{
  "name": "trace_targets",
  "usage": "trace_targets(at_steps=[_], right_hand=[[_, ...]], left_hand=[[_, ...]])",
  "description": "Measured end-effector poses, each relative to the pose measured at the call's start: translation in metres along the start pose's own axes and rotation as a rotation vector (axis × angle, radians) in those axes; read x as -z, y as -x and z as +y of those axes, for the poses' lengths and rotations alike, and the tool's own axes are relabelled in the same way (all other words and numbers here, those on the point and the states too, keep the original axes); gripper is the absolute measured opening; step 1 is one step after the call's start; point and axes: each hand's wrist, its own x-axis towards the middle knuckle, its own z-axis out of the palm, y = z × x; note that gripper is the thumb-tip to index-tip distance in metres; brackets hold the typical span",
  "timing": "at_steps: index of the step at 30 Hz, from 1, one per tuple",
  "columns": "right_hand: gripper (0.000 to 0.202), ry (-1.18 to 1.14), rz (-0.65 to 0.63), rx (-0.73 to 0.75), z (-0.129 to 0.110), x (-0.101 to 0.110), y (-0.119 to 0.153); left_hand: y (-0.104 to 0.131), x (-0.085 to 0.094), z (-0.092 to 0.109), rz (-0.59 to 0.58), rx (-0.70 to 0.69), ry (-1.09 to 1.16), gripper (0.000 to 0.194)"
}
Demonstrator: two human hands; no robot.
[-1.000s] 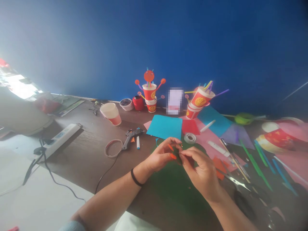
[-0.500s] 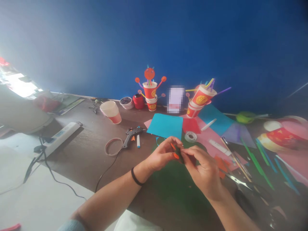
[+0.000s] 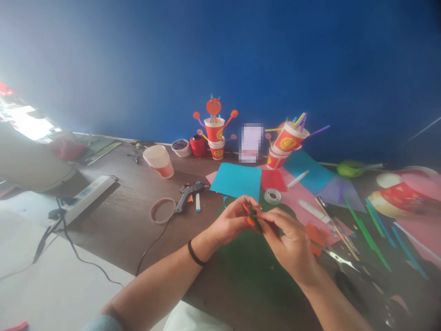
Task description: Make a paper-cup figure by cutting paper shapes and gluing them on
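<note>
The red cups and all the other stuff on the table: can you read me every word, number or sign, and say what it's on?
No word or number here is readable.
Gold emblems on the left cup stack: too blurred.
Gold emblem on the tilted cup: too blurred.
Pale upright panel: pixelated.
Power strip: any markings too blurred.

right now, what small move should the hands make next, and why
Perhaps the left hand should tilt the small dark piece into clearer view while the right hand eases slightly aside: both hands meet at it and together hide much of it.
</note>
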Motion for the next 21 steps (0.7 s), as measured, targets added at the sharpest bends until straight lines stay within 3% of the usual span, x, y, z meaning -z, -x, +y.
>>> trace_targets(at_steps=[13,21], right_hand=[[0.010,-0.021,-0.087,-0.099,0.000,0.004,-0.003],[0.028,-0.008,-0.242,-0.083,-0.007,0.014,-0.005]], left_hand=[[-0.001,0.001,-0.002,0.010,0.024,0.018,0.032],[-0.001,0.003,-0.003,0.054,0.008,0.035,0.033]])
